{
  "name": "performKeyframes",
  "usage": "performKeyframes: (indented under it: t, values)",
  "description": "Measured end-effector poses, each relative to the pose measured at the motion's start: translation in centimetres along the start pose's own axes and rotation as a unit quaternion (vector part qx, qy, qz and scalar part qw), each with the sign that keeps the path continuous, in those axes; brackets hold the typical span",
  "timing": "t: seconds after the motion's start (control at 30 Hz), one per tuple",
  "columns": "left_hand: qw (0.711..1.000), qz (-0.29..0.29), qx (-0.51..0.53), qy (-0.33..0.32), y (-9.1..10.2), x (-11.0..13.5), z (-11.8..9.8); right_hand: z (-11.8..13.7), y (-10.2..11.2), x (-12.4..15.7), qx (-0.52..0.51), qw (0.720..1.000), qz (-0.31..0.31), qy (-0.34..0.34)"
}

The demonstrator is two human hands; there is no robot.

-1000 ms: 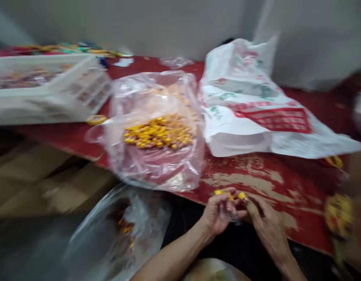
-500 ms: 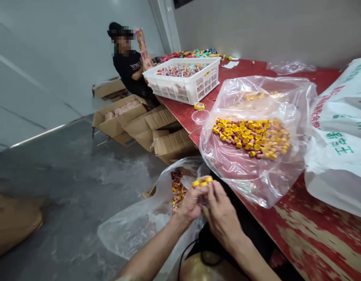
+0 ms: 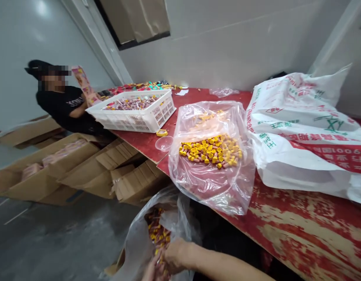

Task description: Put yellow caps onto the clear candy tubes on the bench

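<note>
My right hand (image 3: pixel 177 255) reaches down into the mouth of a clear plastic bag (image 3: pixel 133 230) beside the table, its fingers curled inward. Close against it, my left hand (image 3: pixel 151 270) shows only in part at the bottom edge, its fingers mostly cut off and blurred. Inside the bag lie many small pinkish pieces with yellow caps (image 3: pixel 158 230), right at my fingertips. What the fingers hold is hidden. On the table, a second clear bag (image 3: pixel 209 191) lies spread out, with a heap of yellow-capped pieces (image 3: pixel 211 150) inside.
A white plastic crate (image 3: pixel 133 121) full of small pieces stands on the red table (image 3: pixel 303 210). White printed sacks (image 3: pixel 300 132) lie at the right. Open cardboard boxes (image 3: pixel 48 171) line the table's left side. A person in black (image 3: pixel 60 101) holds a pink package (image 3: pixel 82 82).
Both hands have gone down and left, from above the lower bag into its mouth. The yellow caps seen between my fingers earlier cannot be made out there now. My view has turned right.
</note>
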State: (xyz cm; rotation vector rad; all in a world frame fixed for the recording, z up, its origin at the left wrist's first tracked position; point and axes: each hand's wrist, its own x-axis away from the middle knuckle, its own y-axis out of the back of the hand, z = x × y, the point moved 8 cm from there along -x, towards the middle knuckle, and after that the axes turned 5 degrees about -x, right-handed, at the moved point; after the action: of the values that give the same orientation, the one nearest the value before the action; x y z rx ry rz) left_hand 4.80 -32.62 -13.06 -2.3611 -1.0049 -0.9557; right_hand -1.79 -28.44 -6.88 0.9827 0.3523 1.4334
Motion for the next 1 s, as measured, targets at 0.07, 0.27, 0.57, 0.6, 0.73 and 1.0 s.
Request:
performKeyframes:
  t: [0.07, 0.27, 0.57, 0.6, 0.73, 1.0]
  values:
    - [0.997, -0.047, -0.026, -0.049, -0.4, 0.0, -1.7, 0.1, 2.1, 2.8, 0.027, 0.999, -0.032, 0.021]
    - [0.895, -0.028, -0.186, -0.404, -11.3, 5.4, -12.8, -1.8, 9.9, 16.4, -0.116, 0.93, -0.345, 0.051]
    - [0.689, 0.034, -0.431, -0.582, -36.7, 6.0, -17.4, -9.5, 6.6, 38.4, -0.126, 0.752, -0.631, -0.146]
    - [0.68, 0.032, -0.447, -0.58, -38.3, 5.6, -17.3, -10.2, 5.9, 40.4, -0.096, 0.73, -0.65, -0.187]
    - [0.649, 0.026, -0.487, -0.584, -40.8, 4.7, -16.7, -12.7, 5.8, 47.2, 0.077, 0.647, -0.693, -0.308]
    - [0.759, 0.029, -0.319, -0.567, -35.3, 11.2, -16.1, -25.8, 16.0, 49.9, 0.13, 0.659, -0.524, -0.524]
